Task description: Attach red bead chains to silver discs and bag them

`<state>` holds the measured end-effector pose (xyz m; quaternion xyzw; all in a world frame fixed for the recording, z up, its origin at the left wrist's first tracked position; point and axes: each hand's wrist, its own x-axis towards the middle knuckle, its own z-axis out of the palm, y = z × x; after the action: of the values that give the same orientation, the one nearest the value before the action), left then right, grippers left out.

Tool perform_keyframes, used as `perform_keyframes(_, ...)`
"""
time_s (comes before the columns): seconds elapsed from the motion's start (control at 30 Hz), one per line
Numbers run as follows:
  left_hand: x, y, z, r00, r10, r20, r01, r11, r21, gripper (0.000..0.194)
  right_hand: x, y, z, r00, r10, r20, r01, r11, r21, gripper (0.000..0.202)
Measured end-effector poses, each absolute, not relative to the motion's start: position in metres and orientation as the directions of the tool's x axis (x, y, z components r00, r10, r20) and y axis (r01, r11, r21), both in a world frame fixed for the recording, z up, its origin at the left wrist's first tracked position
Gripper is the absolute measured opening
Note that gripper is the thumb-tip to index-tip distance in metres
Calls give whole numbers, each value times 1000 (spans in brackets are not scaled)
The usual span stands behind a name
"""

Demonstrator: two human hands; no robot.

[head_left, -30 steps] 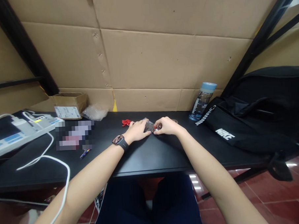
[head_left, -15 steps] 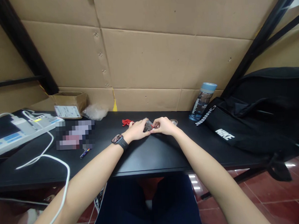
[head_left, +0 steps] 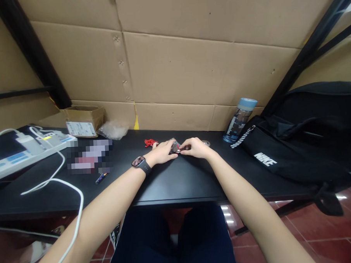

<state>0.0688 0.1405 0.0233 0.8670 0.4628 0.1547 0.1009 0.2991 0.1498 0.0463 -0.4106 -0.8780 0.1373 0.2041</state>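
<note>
While the left hand [head_left: 163, 152], thumb and fingers apart, steadied a small plastic packet [head_left: 174, 148], the right hand [head_left: 196, 148] pinched its edge; a loose hold risked slippage.

Both bare arms stretched out: left arm [head_left: 108, 198] from near left, right arm [head_left: 247, 186] from near right, angled inward, almost meeting mid-scene. Left wrist [head_left: 150, 161] low, in line with forearm. Left grip [head_left: 164, 152] back side up, fingers [head_left: 171, 142] toward far right, thumb on near side, apart from them. Right grip [head_left: 196, 148] arched, knuckles up, fingertips bent left and down, close to left thumb. Exact fingertip contact too small to tell.
</note>
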Motion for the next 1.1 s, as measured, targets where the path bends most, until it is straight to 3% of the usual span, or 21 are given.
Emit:
perform_keyframes(0.17, 69, 141, 22, 533, 826, 184, 761, -563, 321, 65, 286, 149, 39, -520, 783, 341, 711, 619, -335, 18)
perform_keyframes(0.37, 69, 142, 22, 529, 826, 192, 767, -563, 308, 68, 273, 144, 34, -445, 778, 443, 802, 566, -188, 34)
perform_keyframes(0.5, 68, 143, 22, 543, 815, 203, 758, -579, 301, 68, 263, 143, 31, -410, 784, 465, 854, 510, -107, 35)
perform_keyframes(0.6, 67, 145, 22, 549, 807, 216, 747, -590, 305, 70, 260, 145, 29, -378, 799, 467, 870, 479, -114, 32)
perform_keyframes(0.77, 64, 146, 24, 560, 801, 212, 729, -597, 335, 69, 271, 148, 30, -542, 717, 439, 719, 666, -199, 32)
perform_keyframes(0.87, 63, 145, 27, 592, 777, 214, 692, -626, 360, 68, 277, 149, 31, -523, 718, 460, 712, 664, -227, 31)
perform_keyframes(1.1, 61, 146, 29, 600, 763, 241, 663, -643, 383, 75, 254, 146, 28, -415, 781, 466, 863, 500, -68, 29)
